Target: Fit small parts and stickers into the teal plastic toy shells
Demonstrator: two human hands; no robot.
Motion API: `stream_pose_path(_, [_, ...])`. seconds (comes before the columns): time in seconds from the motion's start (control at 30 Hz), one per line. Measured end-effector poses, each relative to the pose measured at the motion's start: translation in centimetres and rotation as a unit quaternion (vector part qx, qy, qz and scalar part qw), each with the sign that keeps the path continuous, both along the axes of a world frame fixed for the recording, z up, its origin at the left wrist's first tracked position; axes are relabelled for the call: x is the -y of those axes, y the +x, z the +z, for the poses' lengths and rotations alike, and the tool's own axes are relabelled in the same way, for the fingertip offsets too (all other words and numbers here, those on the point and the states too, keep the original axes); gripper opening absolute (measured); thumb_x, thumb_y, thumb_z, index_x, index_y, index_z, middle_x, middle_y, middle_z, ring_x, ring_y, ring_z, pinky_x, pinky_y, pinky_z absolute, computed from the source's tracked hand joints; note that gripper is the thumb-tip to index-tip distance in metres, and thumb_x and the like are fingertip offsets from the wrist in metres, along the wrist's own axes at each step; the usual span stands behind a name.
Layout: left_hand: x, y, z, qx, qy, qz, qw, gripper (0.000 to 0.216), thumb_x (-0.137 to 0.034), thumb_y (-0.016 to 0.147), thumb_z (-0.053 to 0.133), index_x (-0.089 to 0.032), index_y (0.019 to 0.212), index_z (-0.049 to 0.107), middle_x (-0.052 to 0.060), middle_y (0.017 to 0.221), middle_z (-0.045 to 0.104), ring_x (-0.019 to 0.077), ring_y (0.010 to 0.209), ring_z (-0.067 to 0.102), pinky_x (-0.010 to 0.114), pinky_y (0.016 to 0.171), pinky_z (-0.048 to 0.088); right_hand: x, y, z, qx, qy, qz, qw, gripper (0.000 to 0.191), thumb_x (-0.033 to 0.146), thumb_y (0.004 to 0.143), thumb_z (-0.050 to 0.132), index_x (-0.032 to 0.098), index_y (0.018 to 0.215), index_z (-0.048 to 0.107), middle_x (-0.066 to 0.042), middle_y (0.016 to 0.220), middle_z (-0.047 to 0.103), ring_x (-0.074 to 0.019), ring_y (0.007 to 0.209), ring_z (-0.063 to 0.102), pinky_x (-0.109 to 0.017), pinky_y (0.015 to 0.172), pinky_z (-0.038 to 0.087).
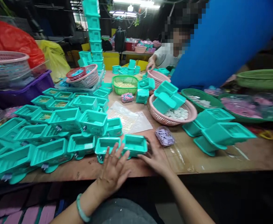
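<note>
My left hand [113,169] lies flat with fingers spread at the table's front edge, its fingertips touching a teal plastic tray [106,146]. My right hand [155,157] is also stretched out flat, fingers resting against the right side of another teal tray [135,144]. Neither hand holds anything. Many more teal trays [57,130] fill the table to the left. A small bag of lilac pieces [164,136] lies just right of my right hand.
A pink basket [187,116] holds white pieces and teal boxes. Stacked teal trays [217,132] sit at right. A green basket [124,84], clear bags [127,116] and a tall teal stack [94,34] stand farther back. Another person [166,54] works across the table behind a blue sheet [225,40].
</note>
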State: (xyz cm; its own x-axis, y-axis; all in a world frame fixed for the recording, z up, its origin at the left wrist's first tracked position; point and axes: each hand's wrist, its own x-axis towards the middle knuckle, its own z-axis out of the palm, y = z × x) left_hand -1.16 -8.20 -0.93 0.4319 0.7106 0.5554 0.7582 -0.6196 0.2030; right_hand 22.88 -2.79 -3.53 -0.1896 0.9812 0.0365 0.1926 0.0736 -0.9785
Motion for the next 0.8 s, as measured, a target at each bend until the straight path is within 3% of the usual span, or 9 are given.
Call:
stream_pose_path(0.1, [-1.8,-1.1,-0.3,-0.042,0.018,0.007,0.999,0.064,-0.019,0.093,0.065,-0.014,0.153,0.04,0.021,0.158,0.046,0.0281,0.16,0.011,0.051,0.128,0.008,-1.6,-1.5,0.1,0.021,0.048,0.02,0.998,0.09,0.041,0.086,0.074,0.033,0.161,0.025,-0.011,0.162,0.039,-0.0273,0.145,0.046,-0.05,0.114,0.046])
stream_pose_path(0.17, [-2.5,-1.0,-0.6,-0.029,0.041,-0.009,0.999,0.067,-0.014,0.092,0.066,-0.014,0.153,0.04,0.021,0.158,0.045,0.0289,0.159,0.015,0.052,0.129,0.007,-2.0,-0.9,1.1,0.065,0.091,-0.007,0.994,0.086,0.039,0.088,0.073,0.032,0.16,0.027,-0.01,0.161,0.041,-0.0267,0.146,0.044,-0.051,0.118,0.042])
stream_pose_path(0.3, [-3.3,1.4,-0.4,0.051,0.068,-0.066,0.994,0.076,-0.009,0.087,0.069,-0.018,0.155,0.038,0.017,0.163,0.039,0.034,0.157,0.022,0.057,0.128,0.011,-3.0,3.2,3.6,0.167,0.205,-0.158,0.951,0.042,0.031,0.094,0.062,0.026,0.136,0.059,-0.011,0.138,0.063,-0.0267,0.132,0.057,-0.048,0.114,0.045])
stream_pose_path(0.4, [-4.0,4.7,0.5,0.097,0.053,-0.121,0.986,0.068,-0.007,0.087,0.066,-0.017,0.151,0.044,0.016,0.161,0.041,0.0352,0.156,0.026,0.059,0.127,0.015,-5.9,6.2,5.6,0.25,0.227,-0.243,0.909,0.028,0.024,0.094,0.056,0.022,0.119,0.066,-0.013,0.123,0.068,-0.0268,0.12,0.062,-0.044,0.109,0.048])
stream_pose_path(0.57, [-5.4,9.9,3.1,0.122,0.004,-0.218,0.968,0.059,-0.012,0.092,0.057,-0.012,0.149,0.042,0.02,0.156,0.048,0.0317,0.155,0.029,0.054,0.122,0.034,-15.6,8.8,9.6,0.326,0.156,-0.284,0.888,0.044,0.026,0.09,0.061,0.017,0.133,0.058,-0.016,0.144,0.052,-0.0303,0.139,0.046,-0.045,0.119,0.034])
stream_pose_path(0.67, [-5.7,10.9,4.1,0.148,-0.037,-0.252,0.956,0.061,-0.014,0.092,0.057,-0.012,0.15,0.039,0.021,0.153,0.052,0.0307,0.153,0.034,0.052,0.117,0.043,-21.2,9.8,10.8,0.323,0.086,-0.288,0.897,0.067,0.043,0.079,0.075,0.013,0.136,0.053,-0.023,0.143,0.047,-0.0404,0.132,0.049,-0.054,0.111,0.04])
stream_pose_path(0.8, [-5.8,10.8,4.1,0.215,-0.164,-0.223,0.937,0.056,-0.02,0.094,0.061,-0.024,0.148,0.045,0.015,0.149,0.057,0.0304,0.147,0.045,0.054,0.118,0.043,-24.0,11.2,11.1,0.318,0.019,-0.284,0.904,0.092,0.046,0.064,0.085,0.013,0.14,0.045,-0.02,0.136,0.043,-0.0391,0.124,0.054,-0.05,0.106,0.044])
